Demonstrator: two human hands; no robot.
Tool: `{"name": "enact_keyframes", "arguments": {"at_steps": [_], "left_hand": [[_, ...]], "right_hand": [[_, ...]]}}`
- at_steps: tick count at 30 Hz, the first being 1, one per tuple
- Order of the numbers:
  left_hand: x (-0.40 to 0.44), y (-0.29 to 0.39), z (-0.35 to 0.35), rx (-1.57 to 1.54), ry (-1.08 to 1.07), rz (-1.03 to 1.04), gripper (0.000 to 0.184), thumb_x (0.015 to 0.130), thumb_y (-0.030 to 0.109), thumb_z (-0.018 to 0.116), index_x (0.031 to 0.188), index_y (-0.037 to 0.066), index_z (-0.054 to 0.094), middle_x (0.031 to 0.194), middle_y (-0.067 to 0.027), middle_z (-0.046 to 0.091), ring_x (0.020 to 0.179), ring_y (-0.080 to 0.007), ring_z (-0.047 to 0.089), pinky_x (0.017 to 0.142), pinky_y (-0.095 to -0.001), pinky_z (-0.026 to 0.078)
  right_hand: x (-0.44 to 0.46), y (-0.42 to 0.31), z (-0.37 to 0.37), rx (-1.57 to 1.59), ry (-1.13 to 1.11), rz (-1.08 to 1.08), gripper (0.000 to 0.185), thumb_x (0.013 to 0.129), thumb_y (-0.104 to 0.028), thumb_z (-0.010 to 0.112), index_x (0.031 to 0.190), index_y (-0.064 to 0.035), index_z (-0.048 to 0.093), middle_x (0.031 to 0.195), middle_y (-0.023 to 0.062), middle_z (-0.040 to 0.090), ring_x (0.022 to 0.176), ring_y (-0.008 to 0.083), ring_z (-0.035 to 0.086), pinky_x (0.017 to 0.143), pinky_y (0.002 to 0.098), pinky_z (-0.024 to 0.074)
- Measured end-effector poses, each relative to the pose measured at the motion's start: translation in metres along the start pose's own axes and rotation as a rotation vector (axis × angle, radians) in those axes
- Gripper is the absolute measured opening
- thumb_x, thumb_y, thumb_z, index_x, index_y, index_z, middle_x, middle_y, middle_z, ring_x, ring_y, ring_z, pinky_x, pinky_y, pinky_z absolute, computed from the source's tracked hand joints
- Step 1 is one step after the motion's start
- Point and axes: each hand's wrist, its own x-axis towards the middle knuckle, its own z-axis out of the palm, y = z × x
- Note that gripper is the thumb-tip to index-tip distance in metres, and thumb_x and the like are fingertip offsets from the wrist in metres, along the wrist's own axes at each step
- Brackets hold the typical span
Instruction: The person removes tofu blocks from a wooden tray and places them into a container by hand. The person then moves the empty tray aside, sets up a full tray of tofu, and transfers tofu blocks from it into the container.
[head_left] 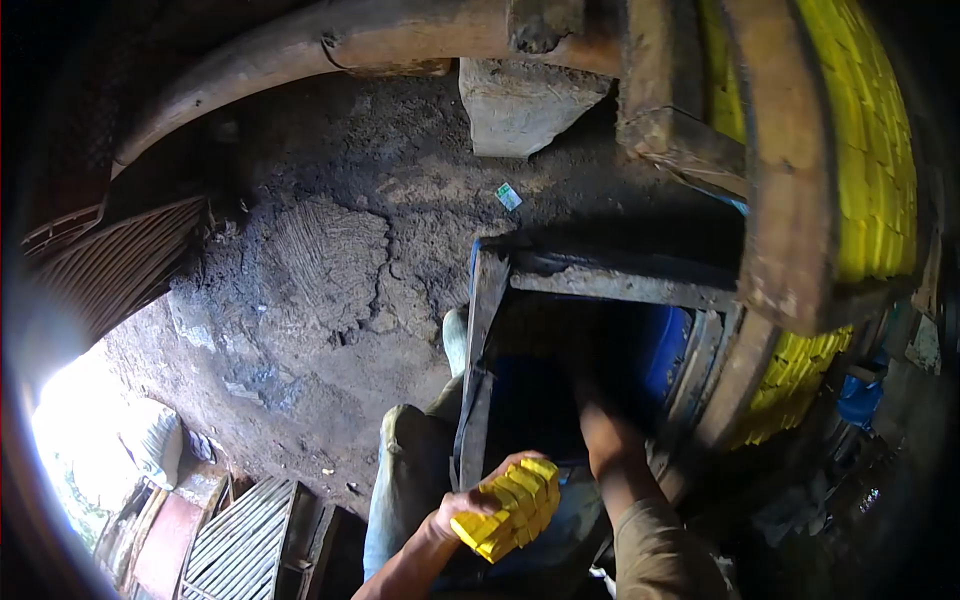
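My left hand point(470, 505) is closed around a bundle of small yellow blocks point(515, 508), stacked in rows, in front of my body. What the blocks are made of I cannot tell. My right arm point(612, 445) reaches down into a wood-framed bin point(625, 287) with a blue lining point(667, 350). The right hand point(578, 365) is lost in the bin's dark shadow, so its fingers and anything in them are hidden. Faint yellowish shapes show deep inside the bin.
Wooden racks point(785, 160) at the right carry many yellow blocks point(870, 150) in rows. A curved log point(400, 40) and a pale stone block point(530, 105) lie at the top. Slatted panels point(240, 540) stand at the left. The floor point(300, 260) is rough; a small packet point(509, 196) lies on it.
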Motion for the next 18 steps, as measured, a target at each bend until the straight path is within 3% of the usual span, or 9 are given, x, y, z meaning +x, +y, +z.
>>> {"name": "enact_keyframes", "arguments": {"at_steps": [10, 13, 15, 16, 18], "left_hand": [[0.005, 0.000, -0.012, 0.005, 0.033, 0.007, 0.089, 0.062, 0.025, 0.069, 0.140, 0.006, 0.030, 0.126, -0.0158, 0.046, 0.117, -0.0293, 0.050, 0.100, -0.0385, 0.042], [0.009, 0.000, 0.001, 0.036, 0.019, 0.039, 0.086, 0.063, 0.025, 0.067, 0.140, 0.007, 0.031, 0.124, -0.0161, 0.048, 0.113, -0.0288, 0.052, 0.097, -0.0384, 0.044], [0.016, -0.004, 0.001, 0.050, 0.001, 0.058, 0.080, 0.068, 0.026, 0.062, 0.140, 0.007, 0.032, 0.123, -0.0160, 0.050, 0.110, -0.0286, 0.053, 0.094, -0.0376, 0.045], [0.020, -0.006, -0.004, 0.067, 0.014, 0.060, 0.076, 0.071, 0.026, 0.060, 0.140, 0.007, 0.033, 0.122, -0.0159, 0.051, 0.108, -0.0285, 0.054, 0.093, -0.0373, 0.046], [0.032, -0.012, -0.020, 0.071, 0.010, 0.048, 0.069, 0.074, 0.024, 0.056, 0.139, 0.009, 0.037, 0.116, -0.0148, 0.055, 0.100, -0.0270, 0.058, 0.088, -0.0360, 0.049]], "right_hand": [[-0.002, 0.014, 0.005, 0.079, -0.053, 0.120, 0.036, 0.086, -0.021, 0.063, 0.118, -0.0050, 0.057, 0.114, 0.0153, 0.062, 0.105, 0.0301, 0.058, 0.094, 0.0387, 0.0455], [-0.015, 0.021, -0.006, 0.243, -0.027, 0.124, 0.038, 0.087, -0.022, 0.062, 0.121, -0.0045, 0.056, 0.116, 0.0151, 0.061, 0.107, 0.0295, 0.058, 0.095, 0.0384, 0.0448], [-0.031, 0.032, -0.010, 0.512, 0.020, 0.154, 0.039, 0.088, -0.022, 0.061, 0.123, -0.0042, 0.056, 0.117, 0.0149, 0.061, 0.109, 0.0291, 0.057, 0.096, 0.0382, 0.0443], [-0.044, 0.031, -0.021, 0.666, 0.046, 0.175, 0.040, 0.089, -0.022, 0.061, 0.124, -0.0041, 0.055, 0.118, 0.0148, 0.061, 0.109, 0.0289, 0.057, 0.097, 0.0381, 0.0440], [-0.107, -0.035, -0.144, 0.875, 0.106, 0.163, 0.039, 0.087, -0.022, 0.061, 0.122, -0.0037, 0.056, 0.116, 0.0123, 0.062, 0.108, 0.0264, 0.058, 0.096, 0.0371, 0.0439]]}}
